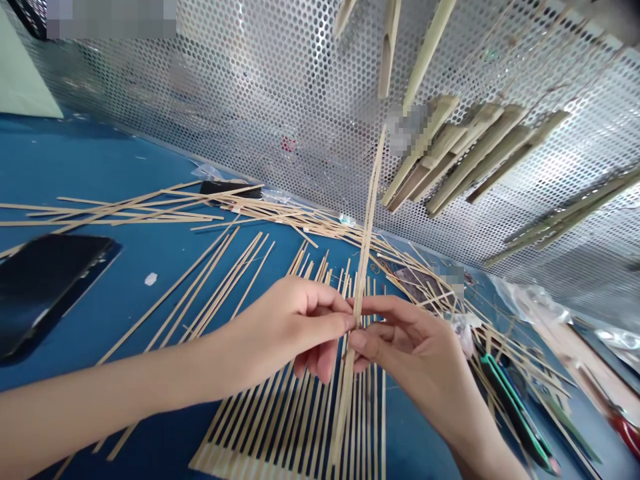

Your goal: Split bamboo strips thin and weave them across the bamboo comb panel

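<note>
A thin bundle of bamboo strips (pixel 367 233) stands almost upright between my two hands. My left hand (pixel 307 327) pinches it from the left with thumb and forefinger. From the right, my right hand (pixel 400 343) also pinches the bundle, its fingertips close to those of the left. Below the hands lies a row of parallel bamboo strips (pixel 280 413), spaced apart and joined by a pale band at the near edge. Part of this row is hidden behind my hands.
Loose strips (pixel 300 217) are heaped along the perforated metal panel (pixel 280 87), where bamboo pieces (pixel 460 153) hang. At left lies a dark phone-like device (pixel 55 287). A green-and-black cutter (pixel 517 413) and red-handled scissors (pixel 625 427) lie at right on the blue table (pixel 100 160).
</note>
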The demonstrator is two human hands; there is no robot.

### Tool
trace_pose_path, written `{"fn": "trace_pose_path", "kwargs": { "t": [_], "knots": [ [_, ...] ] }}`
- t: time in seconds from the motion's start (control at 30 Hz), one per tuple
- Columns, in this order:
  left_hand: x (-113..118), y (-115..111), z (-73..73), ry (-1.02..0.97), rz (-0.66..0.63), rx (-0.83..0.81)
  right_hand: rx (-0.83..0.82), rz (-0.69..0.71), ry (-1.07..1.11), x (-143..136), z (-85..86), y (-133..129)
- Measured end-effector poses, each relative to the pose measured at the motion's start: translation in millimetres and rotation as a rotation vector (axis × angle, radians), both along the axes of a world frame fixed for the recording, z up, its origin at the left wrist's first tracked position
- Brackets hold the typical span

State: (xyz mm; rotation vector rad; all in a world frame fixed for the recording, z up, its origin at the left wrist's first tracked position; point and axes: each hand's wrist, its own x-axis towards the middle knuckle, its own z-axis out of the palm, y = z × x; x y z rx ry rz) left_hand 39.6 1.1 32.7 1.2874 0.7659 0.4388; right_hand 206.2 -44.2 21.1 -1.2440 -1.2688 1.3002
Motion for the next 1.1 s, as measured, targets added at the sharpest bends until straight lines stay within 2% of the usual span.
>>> {"fn": "trace_pose_path", "kwargs": {
  "t": [0.3, 0.43, 0.63, 0.83, 1.0, 1.1],
  "knots": [
    [3, -5, 1.1, 0.048, 0.029, 0.000, 0.035, -0.137, -0.081, -4, 0.6, -5],
    [4, -8, -0.9, 0.077, 0.055, -0.004, 0.004, -0.132, -0.085, -3, -0.2, -7],
    [4, -7, -10.7, 0.049, 0.018, 0.051, 0.014, -0.121, -0.050, -7, 2.5, -5],
    [5, -10, -3.1, 0.241, 0.039, 0.211, -0.022, -0.118, -0.124, -9, 9.3, -2],
    [3, -14, -0.8, 0.349, -0.021, 0.461, -0.103, -0.099, -0.149, -8, 2.7, -3],
    [2, -14, -3.3, 0.341, -0.052, 0.507, -0.102, -0.099, -0.170, -9, -1.9, -4]
  ]
}}
